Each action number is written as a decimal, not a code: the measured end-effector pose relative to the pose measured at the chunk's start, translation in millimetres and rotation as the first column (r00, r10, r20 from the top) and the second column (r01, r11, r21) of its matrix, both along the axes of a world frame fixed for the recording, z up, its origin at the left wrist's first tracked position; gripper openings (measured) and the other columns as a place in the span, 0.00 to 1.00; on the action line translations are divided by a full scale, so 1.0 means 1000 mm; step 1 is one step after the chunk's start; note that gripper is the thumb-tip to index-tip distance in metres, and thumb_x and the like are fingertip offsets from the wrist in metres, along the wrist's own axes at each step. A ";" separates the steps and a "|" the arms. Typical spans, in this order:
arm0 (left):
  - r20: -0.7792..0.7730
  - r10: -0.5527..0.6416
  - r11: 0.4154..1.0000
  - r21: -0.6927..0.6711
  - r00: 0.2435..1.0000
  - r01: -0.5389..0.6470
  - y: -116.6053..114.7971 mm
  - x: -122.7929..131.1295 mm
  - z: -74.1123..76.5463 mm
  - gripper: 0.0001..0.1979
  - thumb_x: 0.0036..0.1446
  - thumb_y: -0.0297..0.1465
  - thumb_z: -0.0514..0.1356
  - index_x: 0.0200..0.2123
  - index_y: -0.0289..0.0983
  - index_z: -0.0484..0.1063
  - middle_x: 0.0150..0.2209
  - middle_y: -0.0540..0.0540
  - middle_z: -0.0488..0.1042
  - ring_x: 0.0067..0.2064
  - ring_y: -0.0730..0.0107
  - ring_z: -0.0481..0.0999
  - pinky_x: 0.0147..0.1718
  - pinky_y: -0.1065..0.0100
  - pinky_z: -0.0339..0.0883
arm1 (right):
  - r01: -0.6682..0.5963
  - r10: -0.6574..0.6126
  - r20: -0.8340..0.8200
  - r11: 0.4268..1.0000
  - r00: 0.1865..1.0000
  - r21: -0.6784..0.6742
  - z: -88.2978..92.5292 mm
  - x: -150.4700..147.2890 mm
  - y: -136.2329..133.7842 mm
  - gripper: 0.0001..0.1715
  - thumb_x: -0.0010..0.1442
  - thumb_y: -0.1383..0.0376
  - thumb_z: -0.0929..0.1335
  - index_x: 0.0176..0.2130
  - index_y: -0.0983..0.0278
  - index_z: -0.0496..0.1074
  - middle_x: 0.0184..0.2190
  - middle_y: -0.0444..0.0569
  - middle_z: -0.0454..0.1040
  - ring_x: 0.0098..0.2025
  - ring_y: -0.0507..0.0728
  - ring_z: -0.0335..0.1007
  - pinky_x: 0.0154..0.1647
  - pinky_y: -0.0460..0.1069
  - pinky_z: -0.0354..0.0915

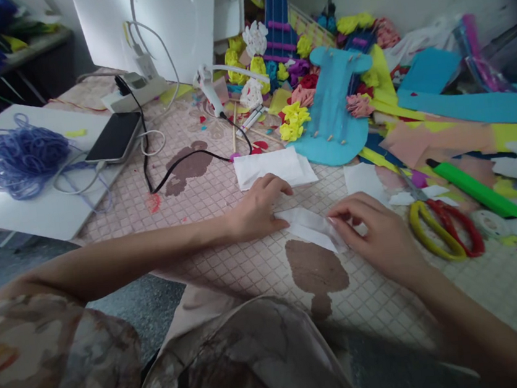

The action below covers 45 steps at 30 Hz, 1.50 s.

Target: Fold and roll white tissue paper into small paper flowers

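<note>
A small folded strip of white paper (309, 225) is stretched between my hands, just above the tabletop. My left hand (263, 209) has the strip's left end at its thumb, the index finger arched above it. At the right end, my right hand (367, 228) pinches the paper between thumb and fingertips. Just beyond my left hand lies a larger folded white paper (272, 169). Scissors (447, 228) with yellow and red handles rest to the right of my right hand.
A glue gun (209, 90) with a black cord stands further back. Crepe-paper flowers (294, 121) surround a blue cut-out shape (335, 110). A green cutter (477, 188) lies at right among paper scraps. A phone (114, 137) and purple yarn (21, 155) sit on a white board (55, 211) at left.
</note>
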<state>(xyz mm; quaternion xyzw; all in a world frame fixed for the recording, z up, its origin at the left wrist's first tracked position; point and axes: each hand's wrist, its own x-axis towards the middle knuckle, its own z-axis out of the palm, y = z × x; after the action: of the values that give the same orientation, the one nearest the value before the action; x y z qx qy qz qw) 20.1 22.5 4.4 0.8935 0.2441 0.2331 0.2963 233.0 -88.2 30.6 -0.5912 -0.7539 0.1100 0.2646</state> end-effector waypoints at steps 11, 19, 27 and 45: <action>0.147 0.017 0.999 0.039 0.989 -0.023 -0.001 0.000 -0.010 0.34 0.43 0.25 0.63 0.55 0.34 0.55 0.53 0.35 0.58 0.58 0.57 0.59 0.56 0.56 0.61 | -0.272 0.309 0.096 0.921 0.946 -0.280 0.004 -0.030 0.076 0.03 0.54 0.69 0.66 0.33 0.63 0.67 0.33 0.47 0.72 0.36 0.56 0.67 0.35 0.49 0.61; 0.180 -0.081 0.980 0.195 0.980 0.045 -0.021 -0.008 0.014 0.16 0.58 0.30 0.56 0.50 0.40 0.61 0.48 0.42 0.66 0.53 0.63 0.66 0.54 0.59 0.62 | -0.324 0.311 -0.093 0.882 0.946 -0.343 0.008 -0.031 0.079 0.05 0.54 0.66 0.65 0.26 0.62 0.66 0.24 0.42 0.70 0.29 0.54 0.66 0.29 0.49 0.59; 0.314 0.140 0.855 -0.516 0.939 0.045 -0.010 0.006 0.000 0.24 0.57 0.31 0.59 0.55 0.36 0.54 0.52 0.35 0.67 0.53 0.62 0.70 0.47 0.60 0.68 | -0.171 -0.081 -0.543 0.901 0.836 -0.398 -0.001 -0.011 0.067 0.12 0.52 0.58 0.70 0.32 0.61 0.64 0.25 0.42 0.70 0.26 0.52 0.66 0.25 0.47 0.60; 0.059 0.034 0.334 -0.941 0.998 0.044 -0.003 0.036 0.019 0.01 0.54 0.24 0.59 0.31 0.33 0.68 0.25 0.51 0.73 0.24 0.79 0.73 0.27 0.73 0.69 | 0.065 -0.266 -0.694 0.951 0.669 -0.302 -0.010 0.011 0.018 0.12 0.57 0.65 0.67 0.43 0.60 0.70 0.36 0.47 0.73 0.35 0.55 0.69 0.33 0.50 0.66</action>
<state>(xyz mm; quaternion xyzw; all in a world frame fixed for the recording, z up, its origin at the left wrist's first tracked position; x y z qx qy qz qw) 56.1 19.8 23.4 0.5511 0.3207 0.0789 0.7663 243.5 -70.4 20.6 -0.5936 -0.5091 0.4054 0.4734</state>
